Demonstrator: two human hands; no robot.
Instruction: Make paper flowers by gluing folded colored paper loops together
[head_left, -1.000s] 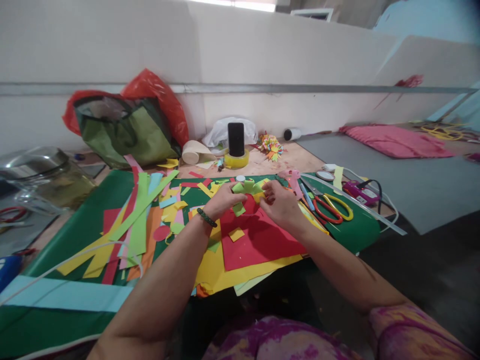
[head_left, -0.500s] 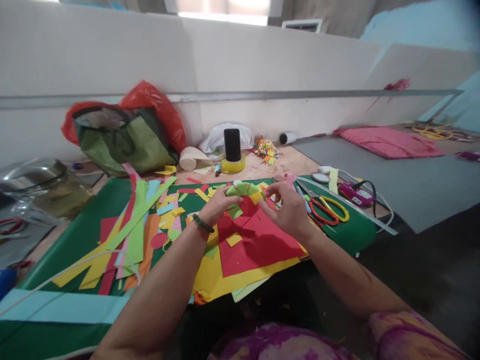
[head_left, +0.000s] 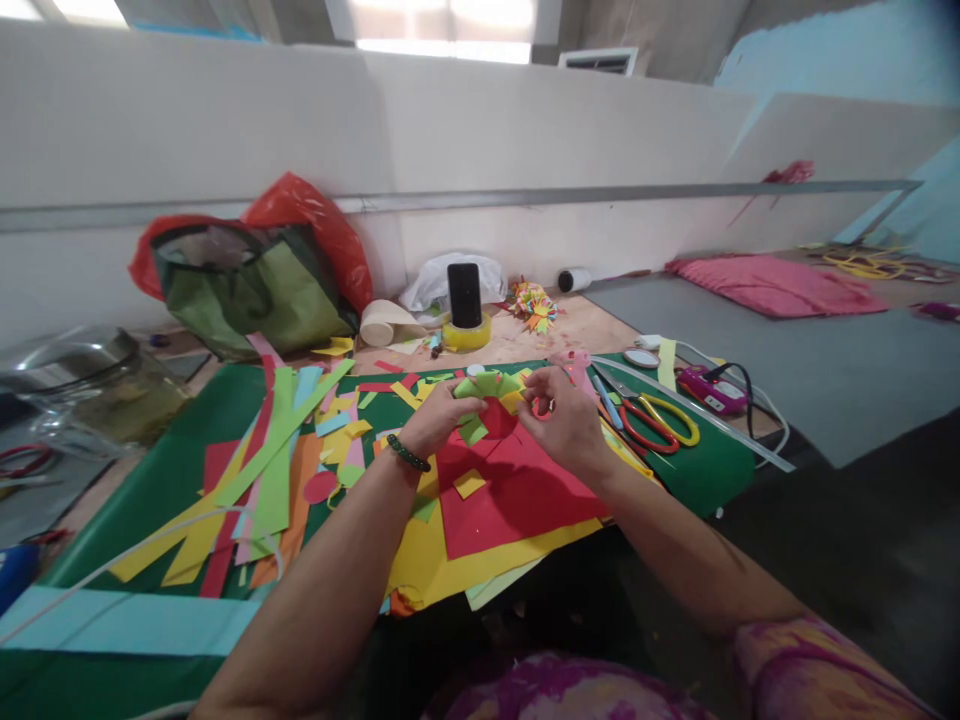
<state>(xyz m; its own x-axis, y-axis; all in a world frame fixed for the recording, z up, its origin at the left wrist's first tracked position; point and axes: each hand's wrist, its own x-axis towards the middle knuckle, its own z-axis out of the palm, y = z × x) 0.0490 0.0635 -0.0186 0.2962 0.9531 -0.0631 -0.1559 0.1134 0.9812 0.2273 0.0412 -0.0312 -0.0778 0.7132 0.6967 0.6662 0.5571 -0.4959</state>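
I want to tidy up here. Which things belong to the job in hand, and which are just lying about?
Likely part of the job:
folded green paper in the left hand
red sheet beneath
paper strips
scissors

Apparently just lying about:
green bag
glass jar
phone
pink cloth

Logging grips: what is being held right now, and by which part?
The left hand pinches the green-and-yellow paper piece by its left side. The right hand is at its yellow right end; whether it grips cannot be told.
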